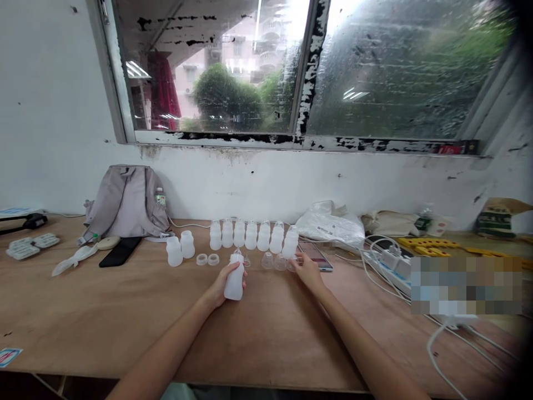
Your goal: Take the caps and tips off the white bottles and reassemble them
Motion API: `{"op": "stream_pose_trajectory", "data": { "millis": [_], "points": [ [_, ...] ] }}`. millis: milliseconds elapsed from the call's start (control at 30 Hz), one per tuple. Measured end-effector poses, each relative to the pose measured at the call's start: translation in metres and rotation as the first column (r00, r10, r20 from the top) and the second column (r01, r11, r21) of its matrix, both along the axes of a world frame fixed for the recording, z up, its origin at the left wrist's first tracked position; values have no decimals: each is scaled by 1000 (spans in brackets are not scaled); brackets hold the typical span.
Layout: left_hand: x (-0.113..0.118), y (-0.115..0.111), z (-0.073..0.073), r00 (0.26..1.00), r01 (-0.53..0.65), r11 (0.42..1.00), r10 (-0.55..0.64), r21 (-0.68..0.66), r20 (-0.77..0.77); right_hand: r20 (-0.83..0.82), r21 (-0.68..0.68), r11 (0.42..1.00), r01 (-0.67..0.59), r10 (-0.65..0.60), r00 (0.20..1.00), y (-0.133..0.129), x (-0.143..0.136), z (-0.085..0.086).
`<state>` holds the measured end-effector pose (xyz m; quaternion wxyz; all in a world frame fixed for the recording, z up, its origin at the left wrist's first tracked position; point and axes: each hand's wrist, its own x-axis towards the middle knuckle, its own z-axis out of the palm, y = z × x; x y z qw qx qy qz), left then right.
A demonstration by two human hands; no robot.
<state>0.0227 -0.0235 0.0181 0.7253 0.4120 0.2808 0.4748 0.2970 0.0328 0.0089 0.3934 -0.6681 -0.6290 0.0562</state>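
Observation:
My left hand (224,282) is wrapped round a frosted white bottle (234,284) with a clear nipple on top, tilted slightly above the table. Fingers of my right hand (306,269) are closed on a clear cap (292,264), in front of the rightmost bottle of a row. Several capped bottles (251,235) stand in that row. Two clear caps (267,260) sit left of my right hand, and a small clear nipple (247,261) lies beside the held bottle. Two open bottles (174,253) stand at the left, near two white rings (213,259).
A grey backpack (129,203) leans on the wall at the left, with a black phone (120,252) before it. Another phone (316,256), a plastic bag (331,225), a power strip (391,271) with white cables and yellow pieces (428,244) lie on the right of the table (266,344).

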Motion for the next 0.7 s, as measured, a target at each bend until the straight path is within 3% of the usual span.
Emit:
{"op": "stream_pose_trajectory", "data": {
  "millis": [67, 200, 300, 400, 467, 533, 600, 700],
  "points": [
    [2, -2, 2, 998, -48, 998, 50, 51, -44, 3, 37, 999, -14, 14, 1000, -1, -1, 3],
    [7, -6, 5, 955, -181, 965, 219, 191, -199, 28, 249, 964, -89, 84, 996, -12, -21, 22],
    [8, -7, 6, 848, -286, 870, 425, 402, -316, -103, 275, 922, -272, 309, 945, -26, -57, 39],
    [5, -7, 5, 714, -327, 753, 593, 570, -373, -250, 237, 857, -458, 509, 824, -39, -102, 48],
    [4, -5, 2, 691, -320, 747, 605, 583, -395, -378, 201, 823, -532, 566, 733, -44, -130, 49],
    [4, -4, 1, 718, -319, 766, 580, 558, -385, -481, 173, 812, -557, 563, 672, -46, -150, 47],
    [4, -2, 1, 751, -306, 782, 549, 542, -367, -546, 161, 835, -526, 519, 657, -45, -162, 44],
    [4, -1, 4, 797, -167, 829, 433, 534, -421, -659, 127, 863, -489, 442, 609, -43, -169, 44]
  ]
}}
